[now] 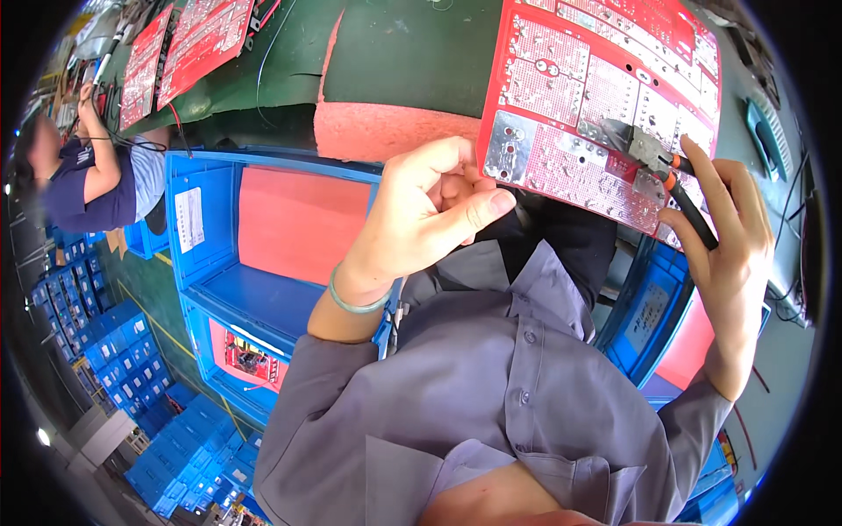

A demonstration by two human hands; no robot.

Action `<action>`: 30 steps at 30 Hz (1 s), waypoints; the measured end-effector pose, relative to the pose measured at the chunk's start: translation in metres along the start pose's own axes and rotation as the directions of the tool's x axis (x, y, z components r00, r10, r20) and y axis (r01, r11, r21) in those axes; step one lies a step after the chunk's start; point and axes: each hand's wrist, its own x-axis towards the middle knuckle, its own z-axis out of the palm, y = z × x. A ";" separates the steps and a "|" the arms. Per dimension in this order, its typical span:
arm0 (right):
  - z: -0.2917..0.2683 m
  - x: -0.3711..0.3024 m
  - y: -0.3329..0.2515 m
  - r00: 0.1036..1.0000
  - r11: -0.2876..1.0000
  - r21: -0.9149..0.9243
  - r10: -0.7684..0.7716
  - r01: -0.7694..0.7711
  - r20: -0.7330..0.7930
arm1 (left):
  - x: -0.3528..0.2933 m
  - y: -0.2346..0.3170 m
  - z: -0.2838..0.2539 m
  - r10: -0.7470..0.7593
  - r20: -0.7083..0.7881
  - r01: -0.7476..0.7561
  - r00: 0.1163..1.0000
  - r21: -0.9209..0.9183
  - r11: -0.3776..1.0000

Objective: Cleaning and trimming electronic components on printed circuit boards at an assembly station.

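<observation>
A red circuit board [539,96] with its solder side up lies at the upper right, tilted toward me. My left hand [430,206] is closed at its near left corner, fingers curled and partly hidden by the edge, thumb just below it. In my right hand [732,206] are side cutters [652,153] with black and orange handles, held between thumb and fingers. The cutters' jaws rest over the board's near half, by a silvery solder patch; whether they touch a lead is too small to tell.
A green mat [403,61] with a pink foam strip [386,130] covers the bench. Two more red boards [206,48] lie far left. Blue crates stand at my left [210,272] and right [645,307]. A person [96,175] works at the far left. A teal tool [767,140] lies right.
</observation>
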 end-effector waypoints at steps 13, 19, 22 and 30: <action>-0.009 0.026 -0.030 0.940 0.905 -0.284 -0.339 0.317 -0.030 | 0.007 0.006 0.013 -0.060 0.016 0.061 0.998 -0.073 0.995; -0.001 0.022 -0.024 0.977 0.976 -0.050 -0.212 0.212 0.012 | 0.010 0.002 0.012 -0.098 0.032 0.101 0.995 -0.123 0.987; -0.006 0.028 -0.022 0.978 0.976 -0.091 -0.204 0.200 -0.036 | 0.010 0.003 0.015 -0.066 0.056 0.073 0.996 -0.130 0.989; -0.004 0.045 -0.007 0.969 0.961 -0.239 -0.180 0.137 -0.168 | 0.010 -0.003 0.011 0.004 0.078 0.000 0.997 -0.051 0.999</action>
